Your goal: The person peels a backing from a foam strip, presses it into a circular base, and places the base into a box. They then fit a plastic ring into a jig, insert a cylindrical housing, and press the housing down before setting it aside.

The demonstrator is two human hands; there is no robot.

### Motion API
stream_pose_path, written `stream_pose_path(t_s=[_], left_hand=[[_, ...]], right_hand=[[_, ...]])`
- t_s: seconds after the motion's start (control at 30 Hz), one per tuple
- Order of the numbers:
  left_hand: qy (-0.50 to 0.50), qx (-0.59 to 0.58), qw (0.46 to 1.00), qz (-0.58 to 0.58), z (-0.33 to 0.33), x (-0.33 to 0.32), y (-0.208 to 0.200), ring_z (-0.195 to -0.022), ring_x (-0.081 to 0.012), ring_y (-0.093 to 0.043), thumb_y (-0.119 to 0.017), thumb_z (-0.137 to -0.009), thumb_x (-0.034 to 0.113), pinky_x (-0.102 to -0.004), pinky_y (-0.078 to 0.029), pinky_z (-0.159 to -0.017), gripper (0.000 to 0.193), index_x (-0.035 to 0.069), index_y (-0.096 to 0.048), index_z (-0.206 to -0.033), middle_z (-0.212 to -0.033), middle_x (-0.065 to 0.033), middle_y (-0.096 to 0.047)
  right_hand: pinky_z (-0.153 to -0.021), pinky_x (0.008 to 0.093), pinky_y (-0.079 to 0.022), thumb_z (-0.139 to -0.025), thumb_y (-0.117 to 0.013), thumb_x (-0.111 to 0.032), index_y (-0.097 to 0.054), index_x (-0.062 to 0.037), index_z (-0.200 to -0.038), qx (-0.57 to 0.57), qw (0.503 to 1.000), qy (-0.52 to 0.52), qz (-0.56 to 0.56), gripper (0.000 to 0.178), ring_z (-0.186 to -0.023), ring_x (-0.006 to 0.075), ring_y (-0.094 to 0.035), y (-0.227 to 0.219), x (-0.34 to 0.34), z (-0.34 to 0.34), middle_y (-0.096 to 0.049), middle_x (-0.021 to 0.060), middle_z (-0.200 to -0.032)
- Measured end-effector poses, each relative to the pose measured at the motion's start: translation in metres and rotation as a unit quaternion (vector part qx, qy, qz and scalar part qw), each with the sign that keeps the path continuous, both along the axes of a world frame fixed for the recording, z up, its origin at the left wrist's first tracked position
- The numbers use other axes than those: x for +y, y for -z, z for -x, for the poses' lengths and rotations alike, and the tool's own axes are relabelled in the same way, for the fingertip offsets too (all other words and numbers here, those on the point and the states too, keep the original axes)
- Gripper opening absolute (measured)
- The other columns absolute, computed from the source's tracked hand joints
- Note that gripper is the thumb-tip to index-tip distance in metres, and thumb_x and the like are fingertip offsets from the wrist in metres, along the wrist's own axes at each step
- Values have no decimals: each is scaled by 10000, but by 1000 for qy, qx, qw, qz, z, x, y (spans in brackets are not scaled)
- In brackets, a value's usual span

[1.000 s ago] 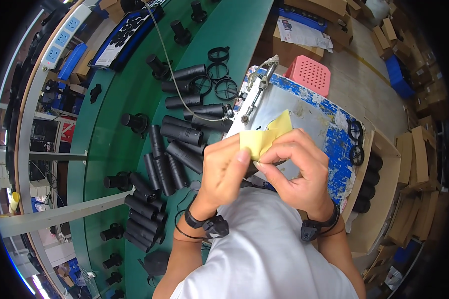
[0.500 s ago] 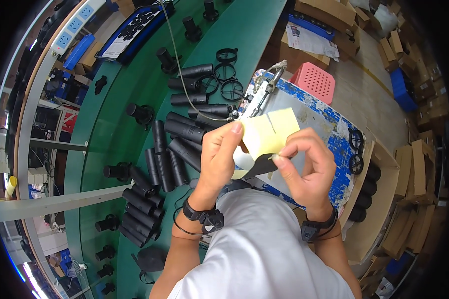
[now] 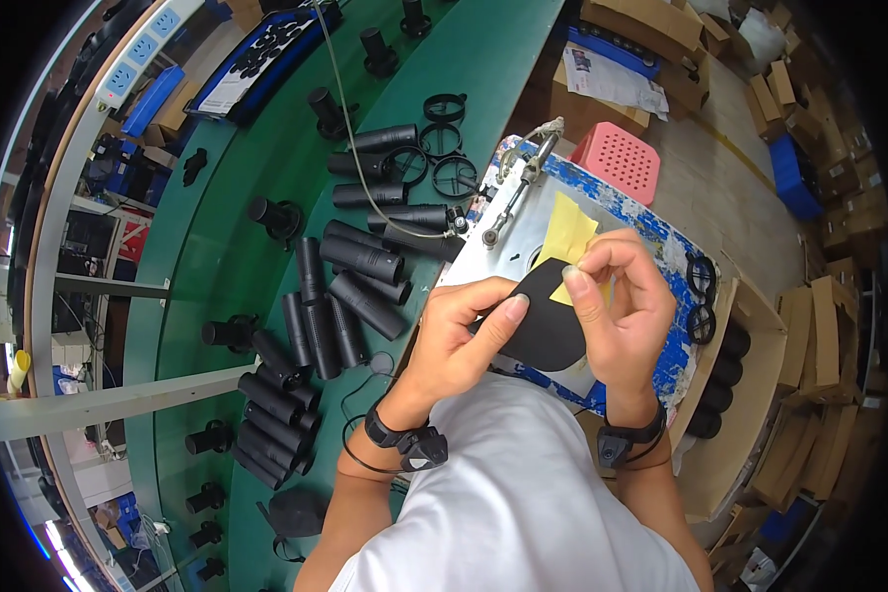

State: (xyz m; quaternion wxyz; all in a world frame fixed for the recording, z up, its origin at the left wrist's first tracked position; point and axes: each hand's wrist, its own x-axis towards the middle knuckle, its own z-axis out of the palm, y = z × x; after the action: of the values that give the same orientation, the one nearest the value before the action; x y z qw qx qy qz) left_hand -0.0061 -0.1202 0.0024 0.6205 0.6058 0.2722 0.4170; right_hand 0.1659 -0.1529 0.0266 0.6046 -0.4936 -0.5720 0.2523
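Observation:
A black flexible sheet with rounded edges [image 3: 541,331] is stretched between my hands, above a worktop with chipped blue and white paint. My left hand [image 3: 464,333] pinches its left edge between thumb and fingers. At its upper right, my right hand [image 3: 622,306] pinches a strip of yellow backing paper [image 3: 565,229], which stands up from the sheet's far edge. Whether my right fingers also grip the black sheet is hard to see. Just beyond, a metal lever fixture [image 3: 513,202] is mounted on the worktop [image 3: 651,247].
Many black tubes [image 3: 363,259] lie on the green bench [image 3: 464,89] to the left, near several black rings [image 3: 454,178]. A thin hose [image 3: 350,128] crosses the bench. A pink stool [image 3: 617,163] stands behind the worktop; an open carton [image 3: 750,395] holds dark cylinders at right.
The yellow paper has swung away and now stands narrow behind the sheet. The black sheet has turned flat toward view, and my left hand has shifted from the paper to the sheet's edge.

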Motion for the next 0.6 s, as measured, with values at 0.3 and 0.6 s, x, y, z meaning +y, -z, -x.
stream_pose_path(t_s=[0.3, 0.6], left_hand=[[20, -18, 999, 26, 3, 3, -1, -641, -50, -486, -529, -979, 156, -226, -406, -575, 242, -40, -619, -870, -689, -3, -586], [87, -26, 994, 61, 12, 8, -2, -615, -60, -475, -518, -968, 168, -227, -369, -553, 268, -44, -610, -832, -677, -9, -579]], right_hand=[[-690, 243, -418, -799, -695, -3, -580, -4, -865, 13, 998, -12, -61, 132, -754, 130, -509, 3, 0, -4, -563, 72, -857], [-653, 275, -413, -744, -740, -35, -581, -43, -826, -28, 991, -56, -122, 179, -709, 172, -502, 9, 0, -10, -566, 86, -824]])
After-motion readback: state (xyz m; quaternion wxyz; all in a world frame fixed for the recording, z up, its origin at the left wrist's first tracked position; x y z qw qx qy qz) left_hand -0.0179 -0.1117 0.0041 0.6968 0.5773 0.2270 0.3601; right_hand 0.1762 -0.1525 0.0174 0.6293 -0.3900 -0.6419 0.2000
